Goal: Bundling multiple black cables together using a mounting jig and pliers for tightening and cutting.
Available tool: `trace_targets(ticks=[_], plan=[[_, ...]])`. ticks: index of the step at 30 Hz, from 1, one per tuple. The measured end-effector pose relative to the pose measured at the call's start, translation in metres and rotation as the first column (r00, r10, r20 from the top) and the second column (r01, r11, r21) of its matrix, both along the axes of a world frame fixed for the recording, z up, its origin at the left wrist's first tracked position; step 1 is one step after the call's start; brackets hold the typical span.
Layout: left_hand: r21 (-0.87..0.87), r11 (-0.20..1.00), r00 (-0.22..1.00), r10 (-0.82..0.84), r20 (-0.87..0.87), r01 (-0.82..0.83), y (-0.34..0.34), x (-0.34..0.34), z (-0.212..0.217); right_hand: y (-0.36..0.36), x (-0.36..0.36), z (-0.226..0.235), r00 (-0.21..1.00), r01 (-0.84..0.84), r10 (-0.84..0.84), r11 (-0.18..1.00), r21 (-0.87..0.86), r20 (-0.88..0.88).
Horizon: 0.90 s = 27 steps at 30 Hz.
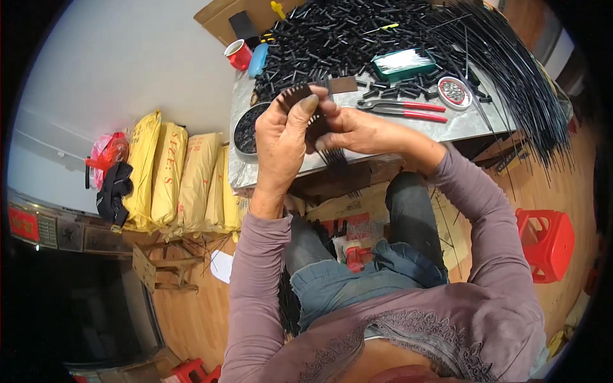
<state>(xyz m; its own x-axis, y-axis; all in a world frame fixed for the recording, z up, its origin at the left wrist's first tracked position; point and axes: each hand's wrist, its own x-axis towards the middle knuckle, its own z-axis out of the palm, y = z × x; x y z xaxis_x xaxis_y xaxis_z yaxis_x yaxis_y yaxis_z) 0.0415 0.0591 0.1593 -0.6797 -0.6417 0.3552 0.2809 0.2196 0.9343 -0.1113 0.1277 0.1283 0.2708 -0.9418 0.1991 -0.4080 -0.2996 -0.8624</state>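
Note:
Above the near edge of the table, both my hands are raised close together round a dark brown, comb-like piece (295,97) with a row of pale-tipped teeth. My left hand (279,134) grips it with the thumb pressed on its face. From the other side, my right hand (357,131) pinches its lower part between thumb and fingers. Thin black strands (334,159) hang below the fingers. Just left of the hands stands a round tin (240,151) with small black bits. My fingers cover much of the piece, so its full shape is hidden.
Black tubes (313,45) heap over the table. Red-handled pliers (415,110), a dish of small metal parts (453,93), a green box of white sticks (403,64) and a red mug (238,55) lie around. Long black rods (517,76) overhang the right edge. Yellow sacks (169,172) stand left, a red stool (546,246) right.

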Motion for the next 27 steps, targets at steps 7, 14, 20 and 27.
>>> trace_targets(ticks=[7, 14, 20, 27], plan=[[-0.147, 0.989, 0.998, 0.023, -0.054, -0.030, -0.002, -0.006, 0.001, -0.022, -0.172, -0.012, 0.360, 0.616, -0.754, 0.634, -0.467, -0.550], [0.002, 1.000, 0.995, -0.022, -0.097, 0.023, -0.002, -0.007, -0.002, -0.025, -0.201, -0.041, 0.220, 0.572, -0.747, 0.620, -0.538, -0.628], [0.107, 0.990, 0.984, -0.077, -0.161, 0.095, 0.005, -0.013, -0.001, -0.020, -0.197, -0.031, 0.217, 0.540, -0.797, 0.579, -0.611, -0.564], [0.110, 0.989, 0.984, -0.084, -0.158, 0.102, 0.008, -0.017, -0.002, -0.004, -0.117, 0.030, 0.629, 0.643, -0.777, 0.499, -0.581, 0.030]])
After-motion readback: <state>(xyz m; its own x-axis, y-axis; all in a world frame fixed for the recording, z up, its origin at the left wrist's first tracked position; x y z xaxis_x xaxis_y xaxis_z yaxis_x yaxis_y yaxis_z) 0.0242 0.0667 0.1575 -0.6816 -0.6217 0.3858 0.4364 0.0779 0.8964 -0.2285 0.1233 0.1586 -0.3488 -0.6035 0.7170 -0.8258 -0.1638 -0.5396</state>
